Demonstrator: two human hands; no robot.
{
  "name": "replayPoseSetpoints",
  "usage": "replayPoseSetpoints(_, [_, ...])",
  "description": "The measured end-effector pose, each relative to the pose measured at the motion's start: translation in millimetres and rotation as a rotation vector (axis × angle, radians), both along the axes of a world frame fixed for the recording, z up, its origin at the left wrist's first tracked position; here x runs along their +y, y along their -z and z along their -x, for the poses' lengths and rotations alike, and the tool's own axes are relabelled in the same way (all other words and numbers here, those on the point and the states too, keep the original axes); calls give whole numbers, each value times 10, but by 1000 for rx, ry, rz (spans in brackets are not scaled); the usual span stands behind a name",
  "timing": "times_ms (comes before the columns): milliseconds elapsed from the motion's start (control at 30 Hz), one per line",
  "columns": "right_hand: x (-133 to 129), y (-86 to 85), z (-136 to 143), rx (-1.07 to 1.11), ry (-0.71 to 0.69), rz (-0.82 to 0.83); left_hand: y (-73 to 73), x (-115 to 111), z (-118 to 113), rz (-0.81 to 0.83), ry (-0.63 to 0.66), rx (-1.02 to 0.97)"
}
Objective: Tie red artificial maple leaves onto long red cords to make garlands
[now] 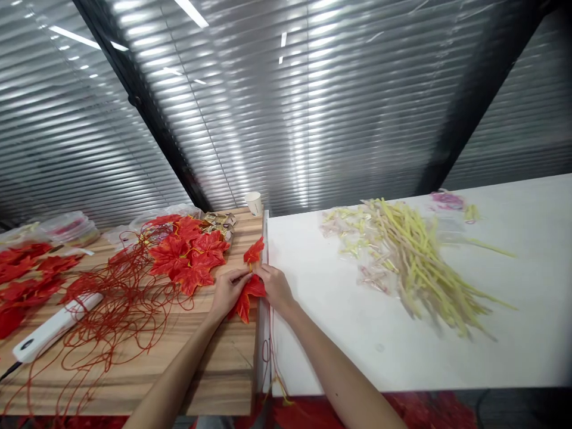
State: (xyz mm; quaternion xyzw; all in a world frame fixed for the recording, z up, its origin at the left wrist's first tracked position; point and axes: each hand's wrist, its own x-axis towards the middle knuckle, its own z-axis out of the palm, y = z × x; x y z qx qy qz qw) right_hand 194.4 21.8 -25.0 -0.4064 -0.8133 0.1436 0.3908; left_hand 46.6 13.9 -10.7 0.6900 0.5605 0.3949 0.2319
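Note:
Between my two hands is a red artificial maple leaf (254, 287), with one part sticking up above my fingers and another hanging below. My left hand (230, 290) pinches it from the left, over the wooden table's edge. From the right, my right hand (274, 287) pinches the same spot, its fingertips close to the left ones. A thin red cord (273, 345) hangs down beneath my right hand along the gap between the tables. Left of my hands lies a pile of red maple leaves (190, 250).
A tangle of red cord (120, 304) covers much of the wooden table (223, 369). Near it lies a white corded device (58, 328). A paper cup (253, 203) stands at the back. Yellow fuzzy stems (424, 262) and small plastic packets (375, 277) lie on the white table (322, 333).

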Motion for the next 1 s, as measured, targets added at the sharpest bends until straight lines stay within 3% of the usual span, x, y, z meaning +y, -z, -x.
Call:
replayPoseSetpoints(600, [10,35,28,37,-10,4,123,34,52,48,37,-111])
replayPoseSetpoints(1000, [62,26,80,-29,-9,-15,65,26,44,30,43,-83])
